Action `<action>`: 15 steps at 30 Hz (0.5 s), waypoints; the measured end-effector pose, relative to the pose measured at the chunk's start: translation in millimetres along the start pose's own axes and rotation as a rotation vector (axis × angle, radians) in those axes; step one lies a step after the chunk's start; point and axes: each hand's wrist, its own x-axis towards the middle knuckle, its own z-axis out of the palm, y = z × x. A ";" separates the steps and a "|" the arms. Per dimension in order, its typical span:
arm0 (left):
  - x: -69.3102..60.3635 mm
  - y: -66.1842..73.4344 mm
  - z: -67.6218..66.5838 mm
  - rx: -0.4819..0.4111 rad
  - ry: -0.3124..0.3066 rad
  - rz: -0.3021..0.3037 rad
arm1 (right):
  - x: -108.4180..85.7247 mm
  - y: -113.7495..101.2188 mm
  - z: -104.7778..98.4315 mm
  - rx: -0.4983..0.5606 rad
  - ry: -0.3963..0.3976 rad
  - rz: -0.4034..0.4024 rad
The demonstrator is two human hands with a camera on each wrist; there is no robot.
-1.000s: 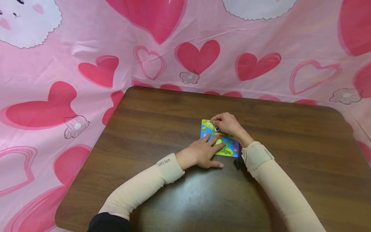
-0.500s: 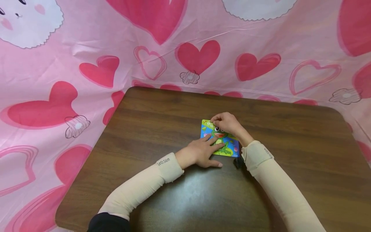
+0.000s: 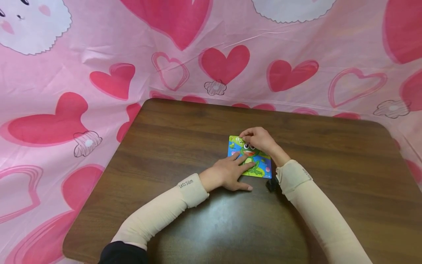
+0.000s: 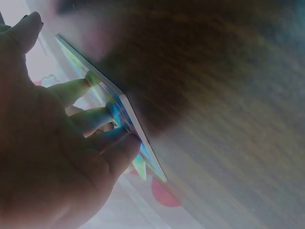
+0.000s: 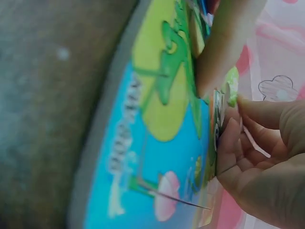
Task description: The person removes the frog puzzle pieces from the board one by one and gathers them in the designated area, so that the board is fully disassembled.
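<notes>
A square frog jigsaw puzzle [image 3: 265,167] in blue and green lies flat on the brown table, beneath both hands. My left hand [image 3: 229,173] rests on its lower left part with fingers spread and straight; in the left wrist view, the fingertips [image 4: 129,145] press on the puzzle's face. At the top edge, my right hand [image 3: 261,141] curls over the frog's head. The right wrist view has its thumb and fingers pinching a thin green-edged puzzle piece [image 5: 232,85], tilted up from the board. Most of that piece is hidden behind the fingers.
The brown wooden table [image 3: 184,128] has rounded corners. A small black object [image 3: 271,185] sits by the right wrist, close to the puzzle's lower right corner. Behind the table hangs a pink cloth [image 3: 257,47] printed with hearts.
Almost nothing differs. Both hands keep their places on the puzzle, with only a very slight shift in the right hand and wrist.
</notes>
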 end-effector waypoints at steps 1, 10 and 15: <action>0.3 -0.3 0.1 0.001 0.000 0.000 | 0.2 0.2 0.6 0.005 0.010 -0.001; -0.2 0.2 -0.6 -0.013 -0.007 -0.003 | 0.1 2.1 3.6 0.045 0.019 -0.004; -1.5 0.2 -1.8 -0.010 -0.007 -0.004 | -1.5 0.5 3.7 0.039 0.007 -0.014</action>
